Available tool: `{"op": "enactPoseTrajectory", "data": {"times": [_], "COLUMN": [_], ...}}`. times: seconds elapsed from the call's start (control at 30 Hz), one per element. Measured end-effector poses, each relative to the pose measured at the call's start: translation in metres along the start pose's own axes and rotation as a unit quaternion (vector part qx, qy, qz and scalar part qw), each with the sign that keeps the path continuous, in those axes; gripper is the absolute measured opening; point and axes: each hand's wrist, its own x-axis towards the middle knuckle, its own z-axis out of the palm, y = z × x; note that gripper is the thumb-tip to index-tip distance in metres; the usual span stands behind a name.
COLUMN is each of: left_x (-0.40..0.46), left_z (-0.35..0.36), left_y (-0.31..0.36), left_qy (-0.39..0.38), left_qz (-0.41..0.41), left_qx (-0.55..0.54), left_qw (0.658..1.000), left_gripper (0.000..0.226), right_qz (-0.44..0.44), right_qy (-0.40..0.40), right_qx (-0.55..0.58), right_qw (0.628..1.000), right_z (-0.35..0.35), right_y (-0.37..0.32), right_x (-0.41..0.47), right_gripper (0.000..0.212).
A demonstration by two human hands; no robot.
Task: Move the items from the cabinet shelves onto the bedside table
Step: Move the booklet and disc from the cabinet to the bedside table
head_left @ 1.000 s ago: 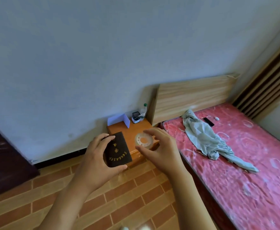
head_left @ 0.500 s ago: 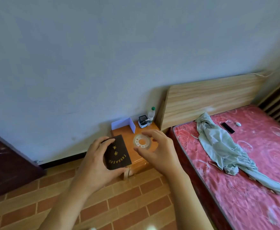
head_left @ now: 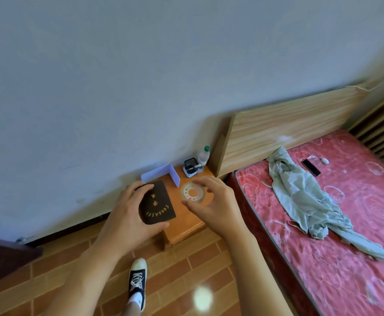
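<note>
The dark booklet (head_left: 158, 202) in my left hand (head_left: 127, 218) bore gold characters, too blurred to read.

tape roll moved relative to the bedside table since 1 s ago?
Yes. The tape roll, pinched in the right hand, has shifted from the bedside table's front edge to over its middle.

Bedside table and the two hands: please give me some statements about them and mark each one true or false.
1. The left hand holds a dark booklet with gold lettering. True.
2. The right hand holds a green-capped bottle. False: its grip is on a clear tape roll; the bottle stands at the back of the bedside table.
3. A black pen holder stands beside the bottle. True.
4. The grey-green garment lies on the floor. False: it lies on the red mattress.
</note>
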Motion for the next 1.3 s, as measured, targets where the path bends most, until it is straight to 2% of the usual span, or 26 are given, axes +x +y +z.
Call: {"op": "enactPoseTrajectory", "data": {"times": [0.23, 0.5, 0.77, 1.3], "left_x": [0.092, 0.156, 0.176, 0.197], "left_z": [-0.013, -0.004, 0.028, 0.132], "left_y": [-0.047, -0.102, -0.149, -0.209], "left_qy": [-0.022, -0.067, -0.100, -0.084], "left_qz": [0.003, 0.003, -0.023, -0.059], "left_qx": [0.009, 0.013, 0.008, 0.047], "left_qw": [1.000, 0.998, 0.995, 0.994], "left_gripper": [0.104, 0.102, 0.103, 0.103], "right_qz": [0.042, 0.088, 0.107, 0.064], "right_qy": [-0.005, -0.006, 0.005, -0.007], "right_qx": [-0.013, -0.021, -0.018, 0.005], "right_qw": [0.999, 0.996, 0.994, 0.998], "right_z": [0.038, 0.076, 0.117, 0.174], "right_y": [0.010, 0.035, 0.085, 0.208], "right_x": [0.083, 0.130, 0.147, 0.190], "right_gripper": [0.050, 0.046, 0.042, 0.041]}}
